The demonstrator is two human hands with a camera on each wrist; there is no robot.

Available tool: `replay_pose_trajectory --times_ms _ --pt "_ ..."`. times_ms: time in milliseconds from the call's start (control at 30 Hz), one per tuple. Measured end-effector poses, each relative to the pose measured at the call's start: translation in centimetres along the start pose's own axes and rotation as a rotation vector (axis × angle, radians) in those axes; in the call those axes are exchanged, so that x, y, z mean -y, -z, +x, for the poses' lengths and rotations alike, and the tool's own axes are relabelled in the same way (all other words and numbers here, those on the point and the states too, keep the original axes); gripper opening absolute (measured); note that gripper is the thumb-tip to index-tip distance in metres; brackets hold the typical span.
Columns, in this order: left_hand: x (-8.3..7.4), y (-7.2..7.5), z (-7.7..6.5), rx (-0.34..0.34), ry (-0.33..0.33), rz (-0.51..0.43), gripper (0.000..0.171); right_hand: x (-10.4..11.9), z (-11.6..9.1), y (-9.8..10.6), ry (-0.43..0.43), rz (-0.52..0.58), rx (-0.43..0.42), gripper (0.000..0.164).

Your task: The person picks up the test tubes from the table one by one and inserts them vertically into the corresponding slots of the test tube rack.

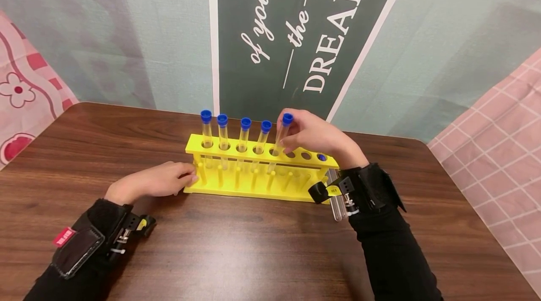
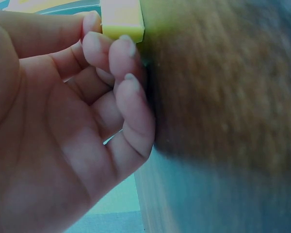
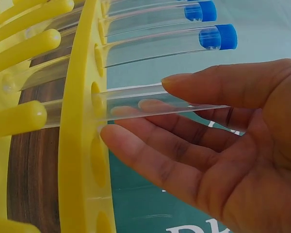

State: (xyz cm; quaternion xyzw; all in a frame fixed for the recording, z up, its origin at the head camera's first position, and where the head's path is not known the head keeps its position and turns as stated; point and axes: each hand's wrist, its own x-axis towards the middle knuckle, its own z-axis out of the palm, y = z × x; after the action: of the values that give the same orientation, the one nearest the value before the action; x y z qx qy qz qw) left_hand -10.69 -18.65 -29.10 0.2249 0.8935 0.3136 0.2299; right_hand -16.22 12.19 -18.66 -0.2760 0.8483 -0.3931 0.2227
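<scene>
A yellow test tube rack (image 1: 236, 188) stands on the table, with several clear blue-capped test tubes (image 1: 244, 137) upright or slightly leaning in its left holes. My left hand (image 1: 162, 180) is at the rack's left end; in the left wrist view, thumb and index finger pinch a yellow corner (image 2: 121, 22), the other fingers curled beside it. Near the rack's middle, my right hand (image 1: 314, 134) holds another test tube (image 3: 136, 103) between thumb and fingers. That tube's lower part passes through a hole in the top plate, and its blue cap (image 1: 287, 119) shows above the fingers.
Clear glass tubes (image 1: 338, 204) lie on the table by the rack's right end, partly behind the right wrist. Something blue (image 1: 322, 157) shows in the rightmost hole. Yellow pegs (image 1: 254, 180) line the rack's front. A lettered cloth (image 1: 270, 57) hangs behind the table.
</scene>
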Motion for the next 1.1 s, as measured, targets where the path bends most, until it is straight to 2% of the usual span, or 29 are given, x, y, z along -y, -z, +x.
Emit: replay_pose_trajectory --times_ms 400,1100 --pt "-0.22 0.04 0.02 0.006 0.004 -0.010 0.023 -0.30 0.15 -0.19 -0.025 -0.067 0.002 0.014" --pt "-0.18 -0.02 -0.04 -0.002 0.002 -0.008 0.023 -0.43 -0.05 -0.18 -0.029 -0.135 -0.002 0.023"
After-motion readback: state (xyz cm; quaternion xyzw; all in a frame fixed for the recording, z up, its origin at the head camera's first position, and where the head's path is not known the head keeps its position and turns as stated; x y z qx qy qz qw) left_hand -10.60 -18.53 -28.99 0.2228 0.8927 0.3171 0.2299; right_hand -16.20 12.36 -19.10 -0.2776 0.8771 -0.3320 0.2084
